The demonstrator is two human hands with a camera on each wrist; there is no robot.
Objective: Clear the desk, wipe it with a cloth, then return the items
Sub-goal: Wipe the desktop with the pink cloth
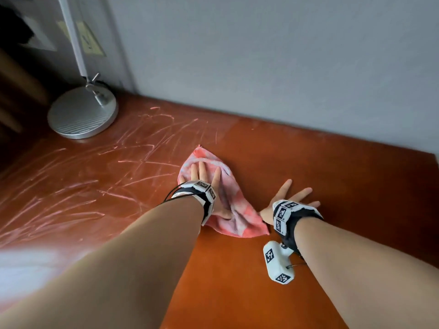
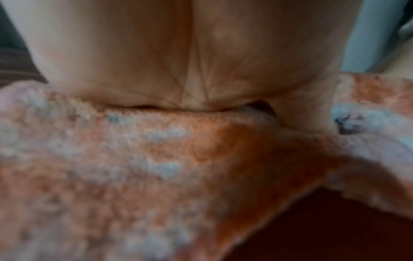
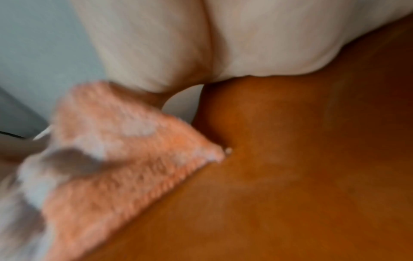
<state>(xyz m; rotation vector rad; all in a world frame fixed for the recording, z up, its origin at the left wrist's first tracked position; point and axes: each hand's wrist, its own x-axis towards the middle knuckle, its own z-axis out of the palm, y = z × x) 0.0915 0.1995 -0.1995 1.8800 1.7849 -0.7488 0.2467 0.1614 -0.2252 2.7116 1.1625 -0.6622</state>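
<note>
A silver lamp base (image 1: 82, 113) stands at the upper left of the frame on a reddish-brown surface (image 1: 332, 181), its pale arm rising toward the top edge against a grey wall (image 1: 261, 55). Pale streaks and scratch marks cross the left half of the surface between the lamp base and the centre. At mid-frame the left hand (image 1: 202, 176) lies flat with fingers spread wide on a pink and white cloth (image 1: 231, 219), which is spread on the surface and trails toward the lower right; the left wrist view shows the heel of that hand (image 2: 178, 61) pressed into the cloth's (image 2: 111, 176) nap. Just to the right, the right hand (image 1: 288, 198) rests palm down on the bare surface, fingers fanned and straight, gripping nothing. Its thumb side lies just beside the cloth's near corner; in the right wrist view that corner (image 3: 134, 150) sits at left beside the palm (image 3: 245, 44), though blur hides whether the two touch. Both wrists carry white bands with black-and-white markers, and a white marker block (image 1: 276, 264) hangs below the right forearm at lower right.
</note>
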